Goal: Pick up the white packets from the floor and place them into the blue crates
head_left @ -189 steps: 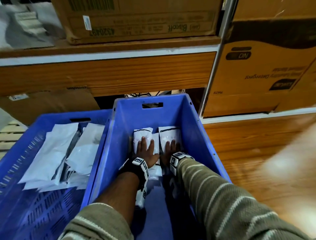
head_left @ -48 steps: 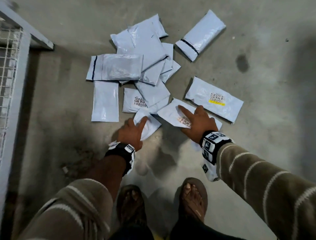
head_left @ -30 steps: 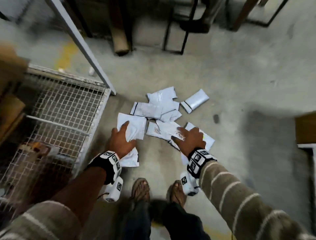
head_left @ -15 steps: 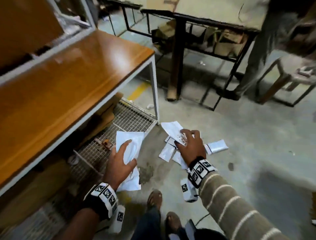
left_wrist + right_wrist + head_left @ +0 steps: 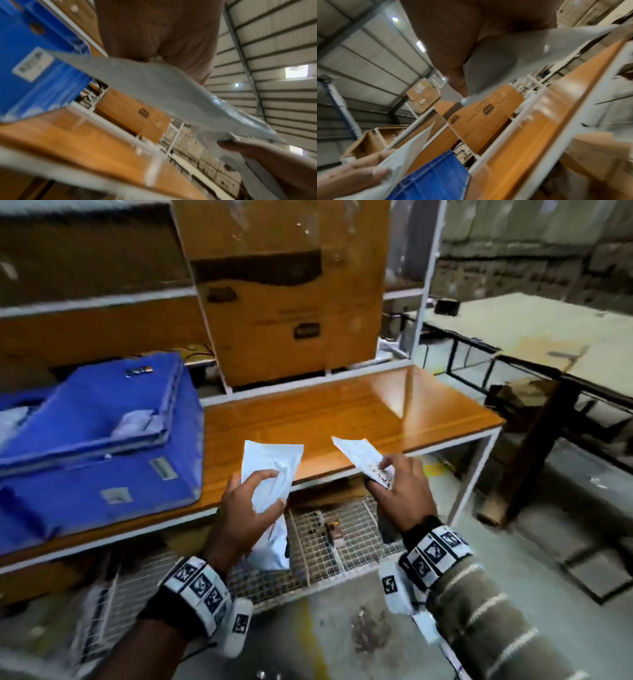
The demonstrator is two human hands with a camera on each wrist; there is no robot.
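White packets [image 5: 270, 470], [image 5: 359, 460], lifted off floor since earlier: one per hand grip; blue crates [image 5: 99, 419] at ten o'clock, deposit pending.

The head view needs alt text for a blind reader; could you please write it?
Each hand holds a white packet: left hand, right hand. They hang before a wooden shelf bearing blue crates on the left.

Both wrists carry black straps faced with white tiles printed in black square fiducial patterns: left wristband [image 5: 197, 587], right wristband [image 5: 433, 551]. A white capsule-shaped module with one printed marker hangs under each. Right sleeve [image 5: 493, 628] olive-brown knit, thin pale stripes. Left forearm bare, thin black cable trailing.
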